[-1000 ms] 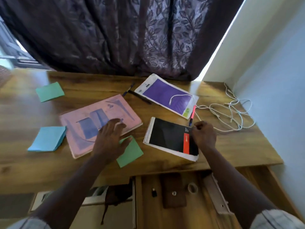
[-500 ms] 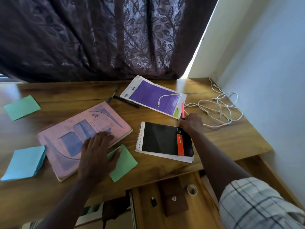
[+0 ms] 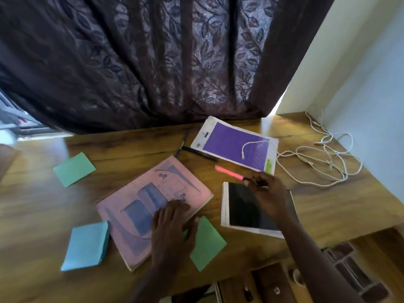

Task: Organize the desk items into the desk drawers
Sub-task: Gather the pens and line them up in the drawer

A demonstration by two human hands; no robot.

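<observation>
Pinching the pink pen [image 3: 228, 172] by its right end, the right hand [image 3: 269, 197] holds it over the far edge of the black spiral notebook [image 3: 242, 211]. The pen is slim and bright pink, with a darker tip at the fingers. It points left and slightly away, into the gap between the notebook and the purple pad [image 3: 234, 145]. Motion blur hides whether its free end touches the desk [image 3: 328, 204].

The left hand [image 3: 172, 228] lies flat, fingers spread, on the near right part of the pink book [image 3: 140, 206]. Its thumb reaches toward a green sticky note [image 3: 207, 243] that lies beside the book's near right corner.

A black pen [image 3: 200, 153] lies just left of the purple pad, and a bluish pen [image 3: 182, 145] sits beside it on the far side. One end of a white cable [image 3: 317, 162] rests on the purple pad, and the rest tangles loosely at the far right by the wall. A blue sticky pad [image 3: 87, 246] sits just left of the book's near edge, with another green note [image 3: 74, 169] further away on the left. A dark patterned curtain [image 3: 153, 62] hangs behind the desk.

Below the near edge an open drawer [image 3: 231, 287] shows a dark brown flat thing [image 3: 271, 281] and some small blurred items. The right forearm crosses over the notebook and part of the drawer.
</observation>
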